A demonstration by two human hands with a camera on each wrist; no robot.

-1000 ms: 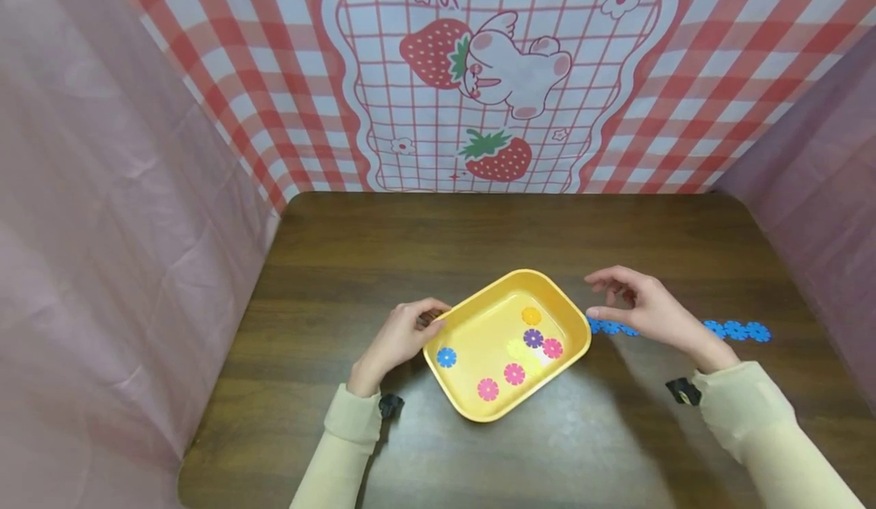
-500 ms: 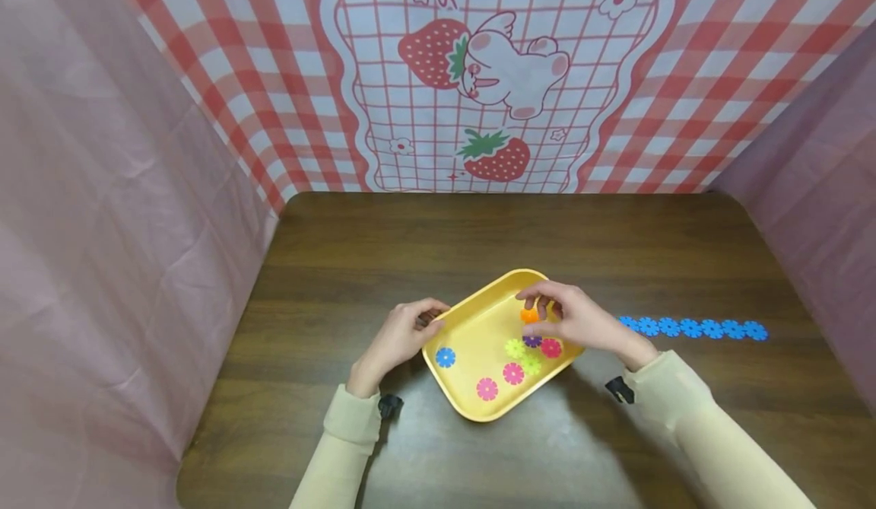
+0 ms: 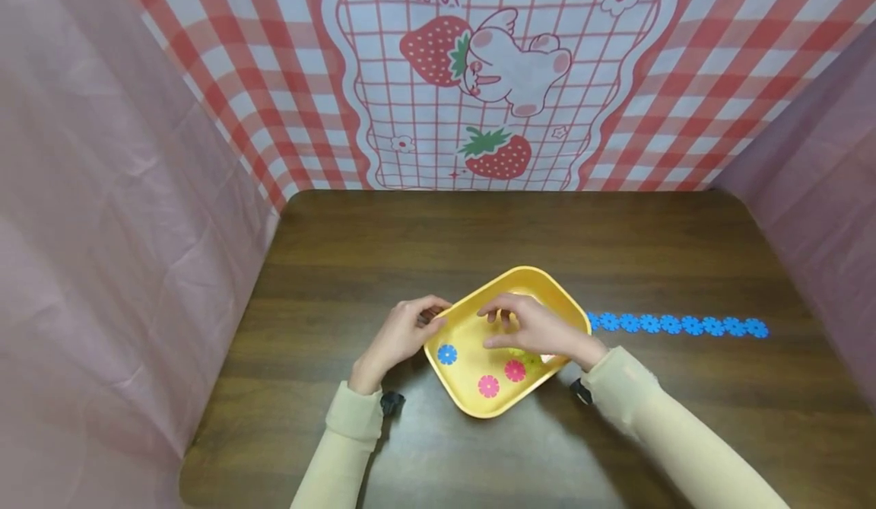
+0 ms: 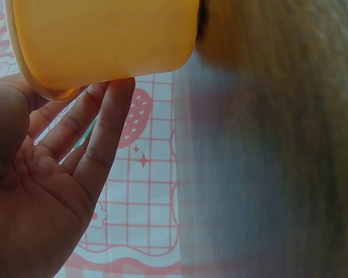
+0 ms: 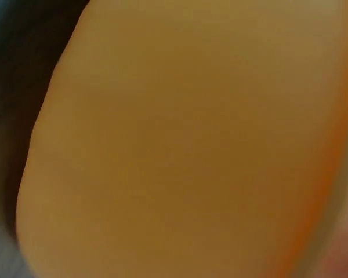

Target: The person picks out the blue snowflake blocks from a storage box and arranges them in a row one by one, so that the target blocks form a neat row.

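Note:
A yellow plastic tray (image 3: 472,406) rests on the table with several flower-shaped notched discs inside. My left hand (image 3: 404,334) holds its left rim, thumb over the edge; in the left wrist view the fingers (image 4: 113,116) lie along the outer wall. Over the middle of the tray is my right hand (image 3: 534,326), fingers loosely bent with a gap to the thumb and nothing seen between them. A blue disc (image 3: 447,354) and two pink discs, one the nearer pink disc (image 3: 489,386), show left of and below it. Yellow-green discs (image 3: 527,356) are partly covered by this hand. The tray's wall (image 5: 180,145) fills the right wrist view.
A straight row of several blue discs (image 3: 671,325) lies on the wooden table (image 3: 424,235) to the right of the tray. A red-and-white checked cloth (image 3: 274,98) hangs behind, with pink curtains (image 3: 137,227) at the sides.
My right hand has moved left from beside the tray to over its middle, now covering the orange and purple discs. More of the blue row shows. My left hand stays on the rim.

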